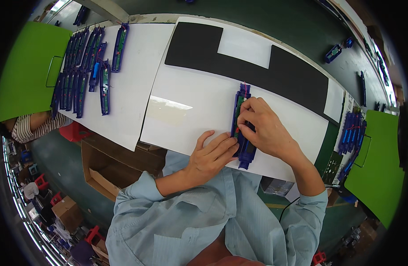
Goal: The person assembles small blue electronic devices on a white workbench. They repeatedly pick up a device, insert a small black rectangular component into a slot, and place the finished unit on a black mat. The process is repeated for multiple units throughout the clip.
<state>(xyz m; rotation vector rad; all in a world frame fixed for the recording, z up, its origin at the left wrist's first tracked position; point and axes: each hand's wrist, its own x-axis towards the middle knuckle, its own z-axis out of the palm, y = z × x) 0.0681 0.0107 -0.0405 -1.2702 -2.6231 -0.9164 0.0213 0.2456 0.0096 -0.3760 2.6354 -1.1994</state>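
On the white work surface in front of me lies a long blue plastic housing (247, 158), its length running away from me. Along its left side sits a narrow green circuit board (240, 103), and thin red wires stick up at the far end. My left hand (208, 156) rests its outstretched fingertips against the housing's near left side, thumb apart. Over the housing's middle, my right hand (267, 127) has thumb and fingers pinched together at the board. Whatever is between those fingertips is hidden, as is part of the housing beneath.
Several blue housings with green boards (79, 73) stand in rows at the left, beside a green panel (31, 71). A black sheet (244, 66) lies across the far side. More blue units (352, 131) are at the right. A co-worker's striped sleeve (39, 126) shows at far left.
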